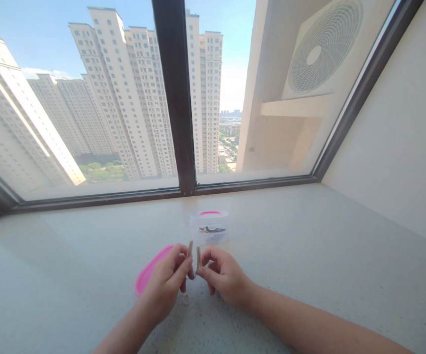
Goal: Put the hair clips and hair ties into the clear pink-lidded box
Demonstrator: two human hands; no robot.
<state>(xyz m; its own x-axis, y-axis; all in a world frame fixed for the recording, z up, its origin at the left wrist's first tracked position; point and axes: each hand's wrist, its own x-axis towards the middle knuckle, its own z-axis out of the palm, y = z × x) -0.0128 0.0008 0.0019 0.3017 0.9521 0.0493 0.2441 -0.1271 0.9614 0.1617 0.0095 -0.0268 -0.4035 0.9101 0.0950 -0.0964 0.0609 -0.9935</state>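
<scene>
My left hand [167, 282] pinches a small pale stick-shaped piece [190, 247] between thumb and fingers, held upright. My right hand [224, 275] pinches a second, similar pale piece [198, 256] right beside it; the two pieces stand almost parallel, a small gap apart. A small ring-shaped item [186, 298] lies on the sill just below the hands. Behind them stands a clear plastic container [209, 226] with a pink rim and a dark thin object inside. Its pink lid [149, 271] lies flat on the sill, partly hidden by my left hand.
The light stone window sill [309, 255] stretches wide on both sides. A dark window frame [174, 98] and glass rise behind the container. A white wall [401, 137] closes the right side. Tall buildings and an outdoor fan unit show through the glass.
</scene>
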